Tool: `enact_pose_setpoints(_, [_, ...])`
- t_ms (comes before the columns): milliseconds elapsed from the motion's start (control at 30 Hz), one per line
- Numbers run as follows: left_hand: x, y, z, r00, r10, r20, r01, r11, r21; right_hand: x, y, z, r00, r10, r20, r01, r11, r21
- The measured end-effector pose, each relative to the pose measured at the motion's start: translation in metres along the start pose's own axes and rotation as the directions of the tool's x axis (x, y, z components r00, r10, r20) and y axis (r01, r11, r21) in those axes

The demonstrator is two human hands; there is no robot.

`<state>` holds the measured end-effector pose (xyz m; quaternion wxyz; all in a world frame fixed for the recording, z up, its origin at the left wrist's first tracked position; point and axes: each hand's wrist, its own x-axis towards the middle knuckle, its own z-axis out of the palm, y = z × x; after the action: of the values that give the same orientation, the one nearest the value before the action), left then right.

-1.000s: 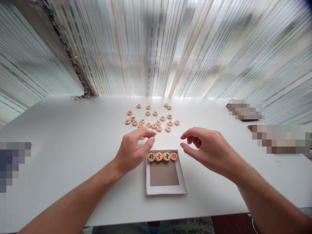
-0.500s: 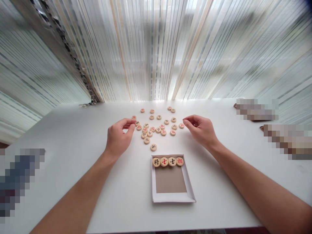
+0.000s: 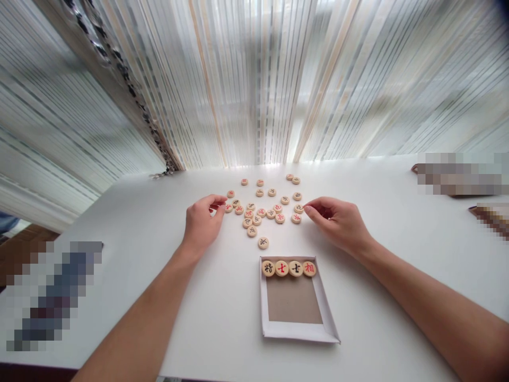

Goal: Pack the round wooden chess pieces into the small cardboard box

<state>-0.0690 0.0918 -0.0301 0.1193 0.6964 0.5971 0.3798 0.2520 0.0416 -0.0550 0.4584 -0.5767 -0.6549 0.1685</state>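
Round wooden Chinese chess pieces with red or black characters lie scattered on the white table. My left hand is at the left of the group, thumb and fingers pinched at the edge of a red-marked piece. On the other side, my right hand has its fingers curled together. Its fingertips meet a black-marked piece; whatever lies within those fingers is hidden. Nearer to me is a shallow white box with a brown bottom. Several larger-looking pieces form a row along its far side.
A striped string curtain hangs behind the table's far edge. A beaded cord hangs at left. Blurred-out objects lie on the table at the left and right. One black-marked piece sits just beyond the box.
The view has shifted, moving everything rightward. A red-marked piece now shows at my left fingertips. The red-marked piece beside my right fingertips is out of sight, and that hand sits slightly lower.
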Motion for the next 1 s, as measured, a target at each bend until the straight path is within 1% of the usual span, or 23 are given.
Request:
enact_pose_setpoints(233, [0.001, -0.003, -0.002, 1.000, 0.001, 0.017, -0.001, 1.000, 0.030, -0.001, -0.002, -0.001, 1.000, -0.003, 0.024, 0.003, 1.000, -0.005])
enact_pose_setpoints(633, [-0.003, 0.000, 0.001, 0.999, 0.008, 0.044, -0.010, 0.999, 0.038, -0.002, -0.006, 0.001, 0.999, -0.022, 0.033, 0.022, 1.000, -0.004])
enact_pose_setpoints(867, [-0.011, 0.010, 0.005, 0.995, 0.080, 0.066, -0.079, 0.997, -0.013, -0.002, -0.009, 0.002, 0.999, -0.038, 0.028, 0.038, 0.999, -0.023])
enact_pose_setpoints(1000, [-0.015, 0.014, 0.008, 0.990, 0.124, 0.065, -0.122, 0.992, -0.045, 0.006, -0.017, 0.006, 0.998, -0.056, 0.041, 0.059, 0.996, -0.061])
